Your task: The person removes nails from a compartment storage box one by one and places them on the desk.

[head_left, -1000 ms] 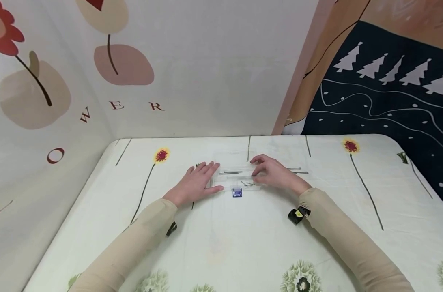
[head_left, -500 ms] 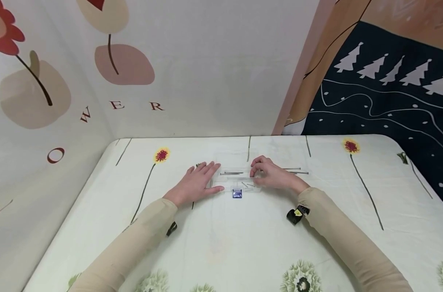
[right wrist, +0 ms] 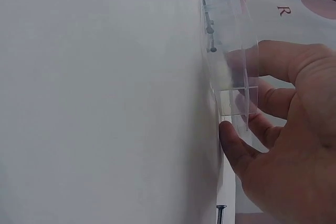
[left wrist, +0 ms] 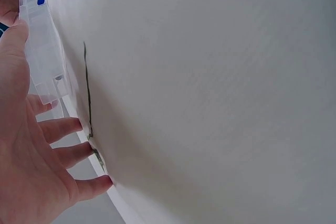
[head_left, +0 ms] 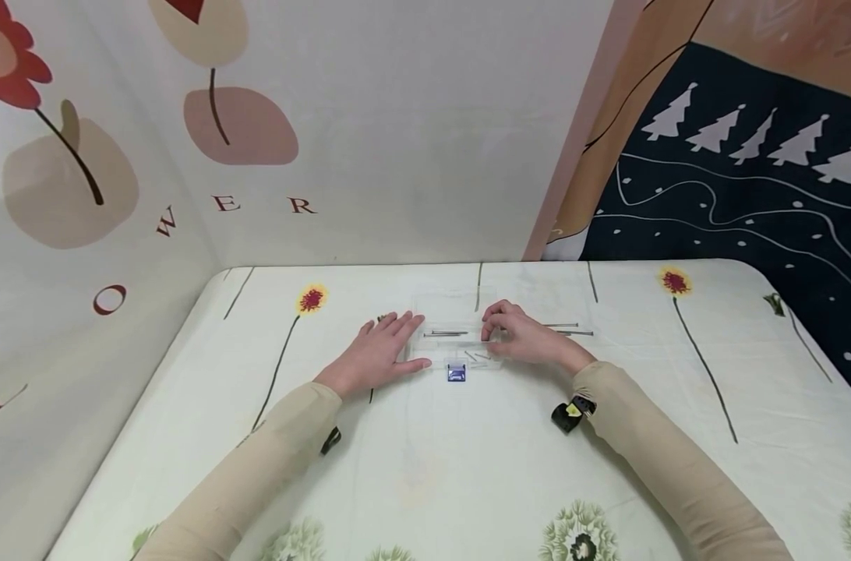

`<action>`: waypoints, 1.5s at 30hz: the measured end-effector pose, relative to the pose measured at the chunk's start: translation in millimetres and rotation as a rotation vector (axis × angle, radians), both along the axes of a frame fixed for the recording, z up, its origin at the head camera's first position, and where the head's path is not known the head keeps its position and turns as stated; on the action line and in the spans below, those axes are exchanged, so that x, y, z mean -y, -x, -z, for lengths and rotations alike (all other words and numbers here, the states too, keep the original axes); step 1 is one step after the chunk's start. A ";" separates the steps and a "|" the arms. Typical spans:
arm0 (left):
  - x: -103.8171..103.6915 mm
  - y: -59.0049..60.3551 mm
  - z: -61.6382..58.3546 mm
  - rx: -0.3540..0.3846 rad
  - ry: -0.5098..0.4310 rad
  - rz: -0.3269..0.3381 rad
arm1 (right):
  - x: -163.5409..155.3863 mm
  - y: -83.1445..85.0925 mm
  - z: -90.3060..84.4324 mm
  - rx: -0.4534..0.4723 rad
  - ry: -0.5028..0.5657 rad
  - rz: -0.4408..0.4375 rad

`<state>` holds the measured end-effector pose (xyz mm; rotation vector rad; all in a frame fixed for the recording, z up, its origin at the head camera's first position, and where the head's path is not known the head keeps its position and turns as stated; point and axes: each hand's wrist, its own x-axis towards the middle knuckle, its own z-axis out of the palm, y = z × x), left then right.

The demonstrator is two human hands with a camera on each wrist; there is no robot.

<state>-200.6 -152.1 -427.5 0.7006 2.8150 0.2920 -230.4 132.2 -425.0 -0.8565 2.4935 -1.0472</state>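
**Clear box (left wrist: 44, 51): light, full of loose nails; tipping or a snag is looking like the main risk**

Box is sitting on the tabletop (head_left: 411, 460) between both hands. Near edge first: blue latch (head_left: 457, 372) is showing at the front middle. A sleeve or wrist catching it could be dragging the whole box toward the person.

Small nails (head_left: 478, 357) are lying at odd angles in the front compartment. If the box is jolting or tilting, they could be spilling.

Left hand (head_left: 379, 352) is resting spread at the left end, fingers straight, gripping nothing; thumb seems to be touching the box. That's looking like a light brace: if the right side is pushing or lifting, the box could be sliding or rocking.

Right hand (head_left: 527, 336) is working at the right end, fingers bent in by the wall. Can't tell if they're pinching anything; plastic and knuckles are hiding the tips. If a nail is in there, its end could be jamming on a wall.

Long nails (head_left: 445, 333) are lying lengthwise in the compartment behind; a bumped one could be riding up across its neighbours.

Loose nails (head_left: 574, 333) are lying right of the box, partly behind the right hand. A careless wrist could be rolling them off line.
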 end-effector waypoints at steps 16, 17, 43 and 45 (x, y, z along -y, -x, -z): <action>-0.8 1.2 0.2 0.001 0.015 0.000 | -1.6 4.7 2.9 -0.067 0.073 -0.044; -1.1 1.4 0.0 0.000 0.015 0.000 | -1.6 4.8 2.8 -0.053 0.072 -0.039; -1.8 0.0 -1.0 0.000 0.007 -0.001 | -1.3 0.5 2.7 0.040 0.105 0.042; -1.7 0.2 -0.8 0.001 0.009 -0.003 | -1.6 0.9 2.4 0.036 0.107 0.049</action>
